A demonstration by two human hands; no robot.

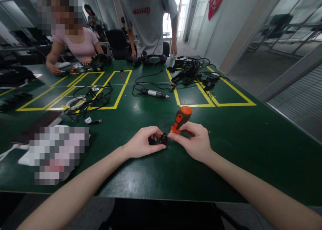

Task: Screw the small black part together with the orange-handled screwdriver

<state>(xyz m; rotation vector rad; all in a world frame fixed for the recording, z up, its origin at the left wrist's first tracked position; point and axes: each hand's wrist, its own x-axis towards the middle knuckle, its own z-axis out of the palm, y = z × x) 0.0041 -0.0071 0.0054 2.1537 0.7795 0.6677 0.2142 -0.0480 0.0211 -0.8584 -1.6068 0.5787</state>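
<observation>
A small black round part (164, 138) sits on the green table (141, 176) in front of me. My left hand (144, 142) grips it from the left, thumb and fingers closed around its side. In my right hand (195, 140) is a screwdriver (182, 117) with an orange and dark grey handle, tilted so its handle leans up and to the right. The thumb and fingers pinch it low, near the orange collar. Its tip is hidden by my fingers, close to the black part; whether they touch I cannot tell.
An electric screwdriver (154, 93) with a cord lies ahead. Looped cables (95, 97) are at left, tangled black cables (188, 70) at far right. A phone (37, 126) rests at left. Two people, one in a pink top (77, 44), one in a grey shirt (148, 25), are across the table.
</observation>
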